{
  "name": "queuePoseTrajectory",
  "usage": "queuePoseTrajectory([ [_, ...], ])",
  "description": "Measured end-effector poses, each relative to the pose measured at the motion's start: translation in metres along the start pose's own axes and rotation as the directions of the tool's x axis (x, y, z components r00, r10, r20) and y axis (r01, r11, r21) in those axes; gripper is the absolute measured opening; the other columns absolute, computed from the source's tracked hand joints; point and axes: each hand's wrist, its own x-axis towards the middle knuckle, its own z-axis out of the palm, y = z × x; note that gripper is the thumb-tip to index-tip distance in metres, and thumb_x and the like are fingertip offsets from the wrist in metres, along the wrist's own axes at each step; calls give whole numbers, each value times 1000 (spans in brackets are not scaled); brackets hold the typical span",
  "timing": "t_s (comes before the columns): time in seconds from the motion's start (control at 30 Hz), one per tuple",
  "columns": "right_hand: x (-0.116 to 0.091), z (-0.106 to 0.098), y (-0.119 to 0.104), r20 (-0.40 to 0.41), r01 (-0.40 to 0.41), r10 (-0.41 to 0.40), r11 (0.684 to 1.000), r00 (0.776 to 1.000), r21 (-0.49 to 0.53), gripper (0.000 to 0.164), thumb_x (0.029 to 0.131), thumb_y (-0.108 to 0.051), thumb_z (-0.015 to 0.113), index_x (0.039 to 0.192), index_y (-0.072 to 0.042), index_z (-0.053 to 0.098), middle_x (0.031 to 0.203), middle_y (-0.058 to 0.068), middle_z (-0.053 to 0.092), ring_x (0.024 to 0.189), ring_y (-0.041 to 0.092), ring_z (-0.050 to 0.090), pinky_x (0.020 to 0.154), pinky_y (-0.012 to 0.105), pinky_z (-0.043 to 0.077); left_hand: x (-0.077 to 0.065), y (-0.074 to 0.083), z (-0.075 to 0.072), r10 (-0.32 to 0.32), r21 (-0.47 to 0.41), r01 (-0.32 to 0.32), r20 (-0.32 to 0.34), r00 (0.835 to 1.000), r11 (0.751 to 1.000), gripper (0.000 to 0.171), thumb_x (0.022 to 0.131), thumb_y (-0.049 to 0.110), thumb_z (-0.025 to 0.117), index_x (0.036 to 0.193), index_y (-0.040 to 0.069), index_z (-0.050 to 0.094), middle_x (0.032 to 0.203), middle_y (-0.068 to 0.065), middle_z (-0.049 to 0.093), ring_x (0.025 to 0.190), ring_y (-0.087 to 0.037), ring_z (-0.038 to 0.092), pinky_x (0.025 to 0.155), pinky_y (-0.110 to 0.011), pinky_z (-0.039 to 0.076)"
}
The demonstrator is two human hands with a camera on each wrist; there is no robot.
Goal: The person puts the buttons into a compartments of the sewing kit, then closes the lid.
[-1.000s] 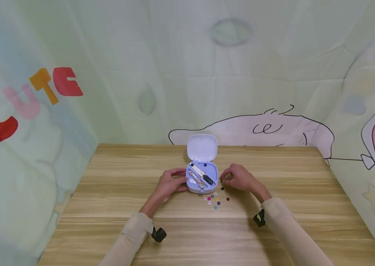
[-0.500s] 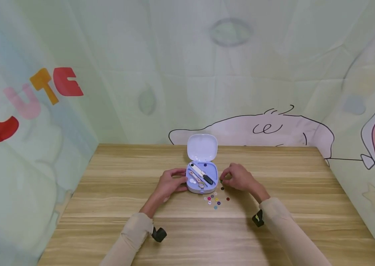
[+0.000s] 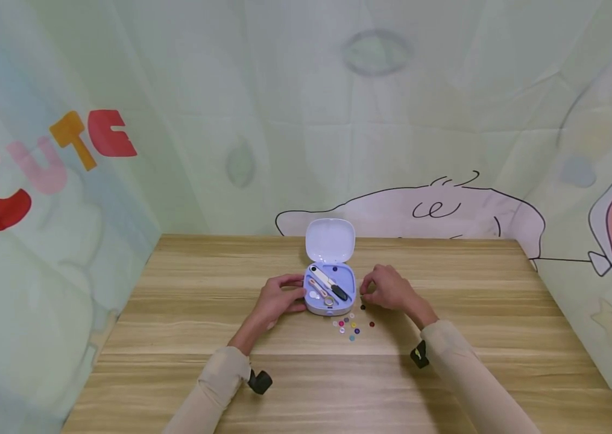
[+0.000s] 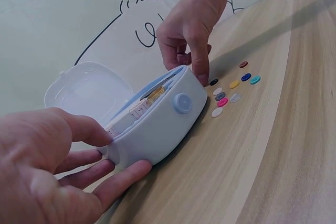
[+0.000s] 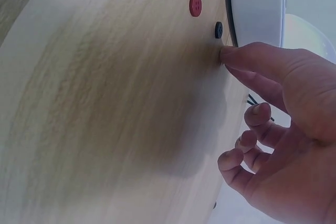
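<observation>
A small white-and-blue sewing case (image 3: 330,311) stands on the table with its lid (image 3: 330,241) raised. My left hand (image 3: 277,298) grips the case's left side, its fingers spread along the wall and rim in the left wrist view. To the right of the case, thumb and index finger of my right hand (image 3: 391,289) pinch at the tabletop. A sliver of a dark button (image 5: 221,56) shows at those fingertips, mostly hidden. Beside them lie a black button (image 5: 218,30) and a red button (image 5: 195,5). Inside the case are a white tool with a black handle (image 3: 339,293) and a gold ring-shaped piece (image 3: 329,301).
Several loose buttons in pink, yellow, blue, white and grey lie before the case, among them a turquoise button (image 3: 351,339). The wooden table (image 3: 338,386) ends at a printed cloth backdrop (image 3: 230,120). A dark button (image 3: 335,269) sits in the case's back compartment.
My right hand has shifted very slightly, its fingertips staying low beside the case. The dark button there is now more covered by the fingers. My left hand and the case have not moved.
</observation>
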Motion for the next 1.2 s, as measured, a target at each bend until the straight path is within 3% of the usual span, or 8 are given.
queuePoseTrajectory([
  [0.47, 0, 0, 4, 1, 0, 0, 999, 1000, 52, 5, 89, -13, 81, 87, -16, 77, 86, -2, 60, 88, 20, 50, 81, 37, 49, 1, 1, 1, -9, 12, 9, -5, 1000, 1000, 41, 97, -4, 66, 138, -5, 61, 128, -25, 58, 95, -28, 71, 85, -43, 66],
  [1.2, -2, -5, 3, -25, 5, -3, 994, 1000, 109, 4, 92, -11, 76, 94, -9, 80, 85, 1, 61, 86, 21, 52, 77, 35, 50, 1, 1, 1, -19, 0, 19, -15, 1000, 1000, 42, 97, -5, 67, 138, -5, 61, 130, -26, 58, 92, -27, 71, 84, -42, 66],
])
